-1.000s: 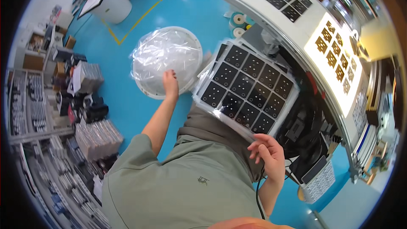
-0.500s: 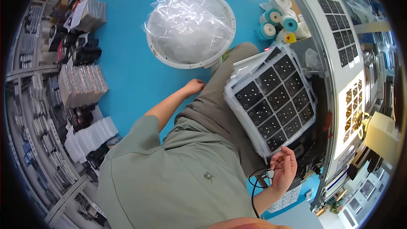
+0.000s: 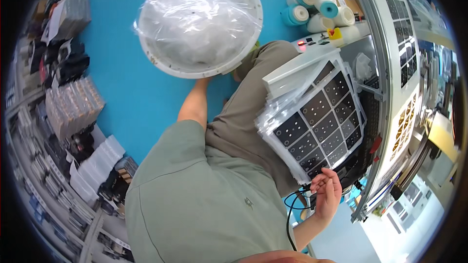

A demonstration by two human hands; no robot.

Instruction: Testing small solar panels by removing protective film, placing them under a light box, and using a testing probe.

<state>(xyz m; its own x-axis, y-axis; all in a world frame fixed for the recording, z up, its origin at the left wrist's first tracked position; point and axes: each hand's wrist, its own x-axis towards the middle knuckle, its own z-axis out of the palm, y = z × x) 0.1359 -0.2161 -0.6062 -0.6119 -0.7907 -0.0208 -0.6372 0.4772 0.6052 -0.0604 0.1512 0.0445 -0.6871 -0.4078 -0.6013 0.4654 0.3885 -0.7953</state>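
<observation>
Two bare hands appear in this downward view over a bright blue floor [image 3: 141, 102]. At far left, stacks of clear plastic trays [image 3: 73, 109] and white flat packs [image 3: 97, 160] stand along dark shelving. Upper centre, a large round white dish covered in crinkled clear plastic film [image 3: 200, 19] rests on the floor. The left hand [image 3: 204, 81] reaches down to the lower rim of this dish; its fingers lie under the rim and are hidden, so whether it grips cannot be told. Right of centre, a thick stack of bagged white panels carrying a grid of black squares [image 3: 317, 122] lies tilted across the person's lap, its upper end near a grey workbench edge [image 3: 385, 68]. The right hand [image 3: 325, 192] curls its fingers around the lower corner of this stack, beside a looped black cable [image 3: 295, 204]. Rolls of white and teal tape [image 3: 317, 0] sit on the floor at upper right.
</observation>
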